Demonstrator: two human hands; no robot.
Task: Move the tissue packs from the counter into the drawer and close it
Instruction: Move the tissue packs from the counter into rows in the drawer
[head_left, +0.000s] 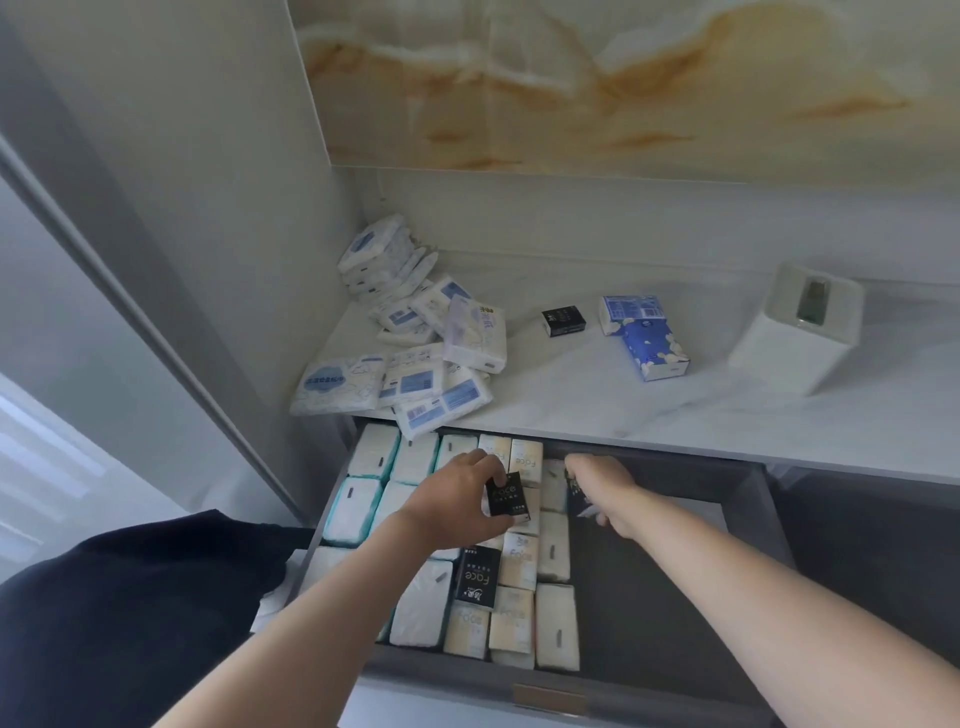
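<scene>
The grey drawer stands pulled open under the marble counter, its left half filled with rows of white and cream tissue packs. My left hand pinches a small black tissue pack above those rows. My right hand grips another black pack at the drawer's back, just right of the rows. A third black pack lies on the rows. On the counter lie a heap of white-and-blue packs, one small black pack and two blue packs.
A white square tissue box stands on the counter at the right. A grey cabinet wall closes in the left side. A dark garment fills the lower left. The drawer's right half shows its bare dark bottom.
</scene>
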